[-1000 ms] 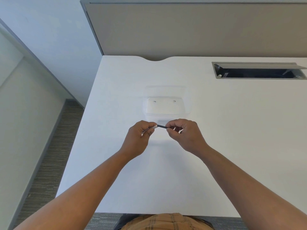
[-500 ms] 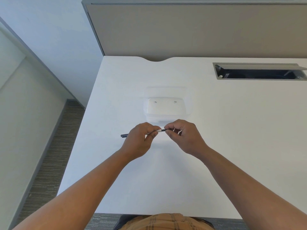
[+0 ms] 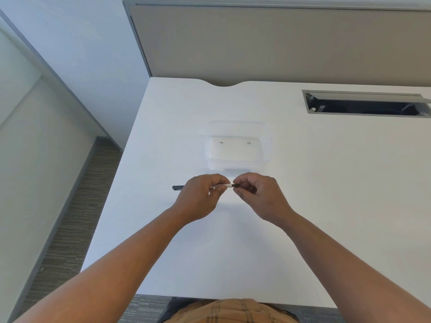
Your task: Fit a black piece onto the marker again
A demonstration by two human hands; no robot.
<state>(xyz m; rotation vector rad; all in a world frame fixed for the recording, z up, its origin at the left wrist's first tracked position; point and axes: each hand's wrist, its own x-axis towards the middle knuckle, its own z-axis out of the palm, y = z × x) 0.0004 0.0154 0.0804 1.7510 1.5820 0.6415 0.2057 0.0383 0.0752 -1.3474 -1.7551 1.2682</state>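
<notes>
A thin pen with a white barrel and black ends lies level between both hands, a little above the white desk. My left hand grips the white barrel, and the pen's black end sticks out to the left of that hand. My right hand pinches the other black end with thumb and fingertips. The two hands almost touch.
Just beyond the hands stands a clear plastic container, open and shallow. A grey cable well is set into the desk at the back right. A beige partition runs along the far edge. The desk's left edge drops to carpet.
The pen has slid left through my left hand, so its black end now sticks out on that side. Both hands have stayed in about the same place.
</notes>
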